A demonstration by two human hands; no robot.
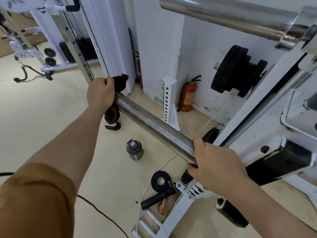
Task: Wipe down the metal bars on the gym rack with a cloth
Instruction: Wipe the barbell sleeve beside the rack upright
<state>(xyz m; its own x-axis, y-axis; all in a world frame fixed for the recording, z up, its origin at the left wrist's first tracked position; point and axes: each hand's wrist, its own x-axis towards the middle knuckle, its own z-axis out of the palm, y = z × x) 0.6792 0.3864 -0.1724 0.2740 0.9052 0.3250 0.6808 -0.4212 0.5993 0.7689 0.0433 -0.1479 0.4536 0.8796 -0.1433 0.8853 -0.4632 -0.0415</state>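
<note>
A thick steel bar (154, 125) sticks out from the white gym rack (253, 117) toward the left. My left hand (100, 93) grips a dark cloth (112, 114) wrapped round the bar's free end, with cloth showing above and hanging below the hand. My right hand (212, 162) holds the same bar close to the rack, fingers curled round it. A second steel bar (223, 16) runs across the top right.
On the floor below lie a dark water bottle (134, 150), a small black weight plate (160, 181), a black handle (157, 197) and cables. A red fire extinguisher (188, 96) stands at the wall. Black plates (238, 71) hang on the rack. A cable machine (51, 31) stands at the left.
</note>
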